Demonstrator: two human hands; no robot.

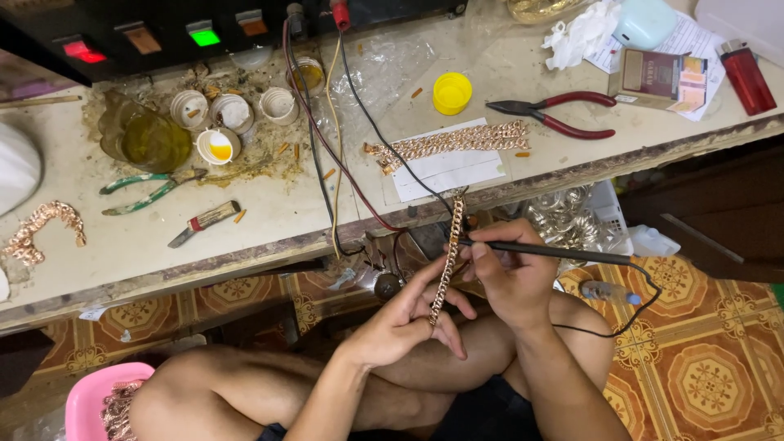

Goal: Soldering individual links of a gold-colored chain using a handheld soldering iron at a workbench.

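My left hand (408, 314) holds the lower end of a gold-coloured chain (448, 257), which stretches up to a clip at the bench edge. My right hand (510, 273) grips a thin black pen-like probe (555, 252) with its tip against the chain; a black cable (633, 306) runs from the probe's back end. Both hands sit above my bare knees, just in front of the bench (269, 220).
On the bench lie more gold chains (457, 140) on white paper, red-handled pliers (563, 114), green-handled pliers (147, 189), a yellow cap (452, 92), small pots, a red lighter (747, 77), and a black box with lit switches (204, 37). A pink basin (94, 400) sits by my knee.
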